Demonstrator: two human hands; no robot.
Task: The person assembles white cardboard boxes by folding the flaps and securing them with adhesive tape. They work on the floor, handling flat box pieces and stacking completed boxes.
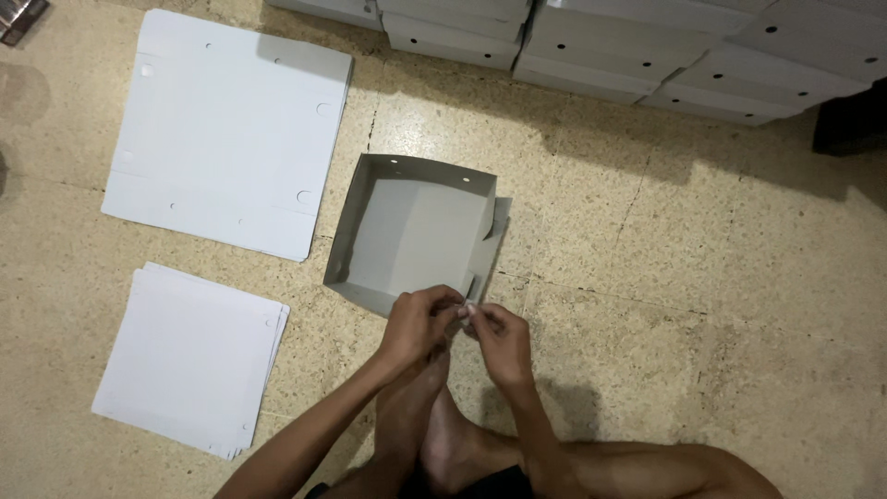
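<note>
A grey half-folded cardboard box (413,231) lay open on the speckled floor (702,305). The left hand (418,323) and right hand (499,340) pinched its near corner flap, fingers closed on the card. Flat white sheets (226,129) and a smaller stack (189,356) lay left; finished boxes (628,46) lined the top edge. Bare floor stretched right.
</note>
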